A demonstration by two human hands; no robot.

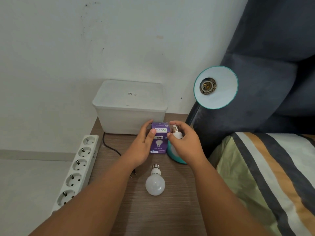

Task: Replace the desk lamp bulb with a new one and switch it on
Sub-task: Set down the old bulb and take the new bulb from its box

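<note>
A teal desk lamp shade point(219, 92) faces me at the upper right, its socket point(207, 86) empty. The lamp's teal base point(175, 159) stands on the wooden table, partly hidden by my right hand. My right hand point(185, 143) holds a white bulb point(176, 132), screw cap pointing up. My left hand point(143, 147) grips the left side of a purple bulb box point(160, 138) standing upright. Another white bulb point(155, 182) lies loose on the table in front of the box, cap pointing away from me.
A white lidded plastic bin point(131, 106) stands against the wall behind the box. A white power strip point(76, 169) lies along the table's left edge, and a black cord with its plug point(133, 173) lies unplugged. A dark headboard and striped bedding point(265, 176) border the right.
</note>
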